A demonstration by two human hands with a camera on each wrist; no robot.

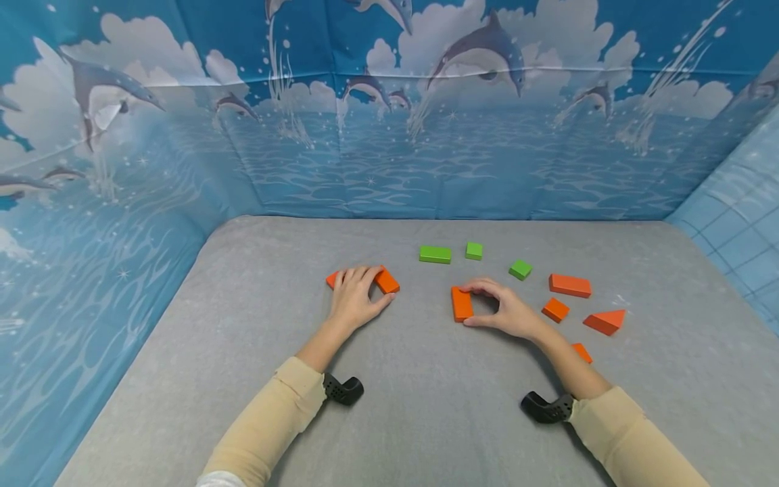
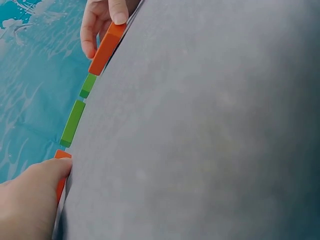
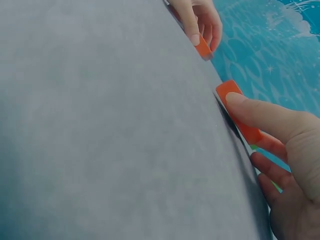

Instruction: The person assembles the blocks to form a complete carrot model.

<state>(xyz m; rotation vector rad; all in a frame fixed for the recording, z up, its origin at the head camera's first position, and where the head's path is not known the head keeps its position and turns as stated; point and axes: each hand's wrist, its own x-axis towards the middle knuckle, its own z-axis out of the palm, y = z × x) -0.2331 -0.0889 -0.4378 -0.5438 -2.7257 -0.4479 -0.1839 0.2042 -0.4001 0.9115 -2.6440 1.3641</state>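
Observation:
My left hand (image 1: 355, 297) pinches an orange rectangular block (image 1: 387, 279) at its ends, thumb on the near end and fingertips at the far one. A second orange piece (image 1: 331, 279) pokes out on the other side of those fingers, mostly hidden by them. To the right, my right hand (image 1: 502, 311) grips another orange rectangular block (image 1: 462, 304) between thumb and fingers, the block lying lengthwise away from me. In the right wrist view the thumb presses on this orange block's (image 3: 237, 110) face. A stretch of grey cloth separates the two held blocks.
Behind the hands lie a long green block (image 1: 435, 255) and two small green blocks (image 1: 474, 251), (image 1: 520, 270). Right of my right hand are an orange bar (image 1: 569, 285), an orange cube (image 1: 555, 310), an orange triangle (image 1: 605, 322) and a partly covered orange piece (image 1: 582, 352). A dolphin-print curtain (image 1: 389, 176) borders the table.

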